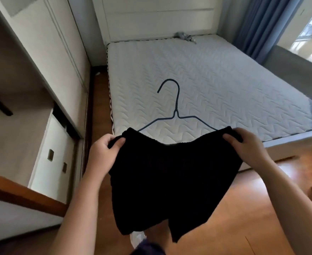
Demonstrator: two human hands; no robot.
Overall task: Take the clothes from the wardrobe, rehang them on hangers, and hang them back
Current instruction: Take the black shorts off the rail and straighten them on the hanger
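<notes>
A pair of black shorts (169, 179) hangs in front of me, stretched by its waistband between both hands. My left hand (103, 153) grips the waistband's left end and my right hand (247, 146) grips its right end. A dark blue wire hanger (176, 111) rises from behind the waistband, hook up; its lower part is hidden by the shorts. The open wardrobe (31, 100) stands at the left.
A bare white quilted mattress (206, 85) lies ahead, with a small grey cloth (185, 36) by the headboard. Blue curtains (258, 24) and a window are at the right. Wooden floor lies underfoot, and white drawers (54, 155) sit low in the wardrobe.
</notes>
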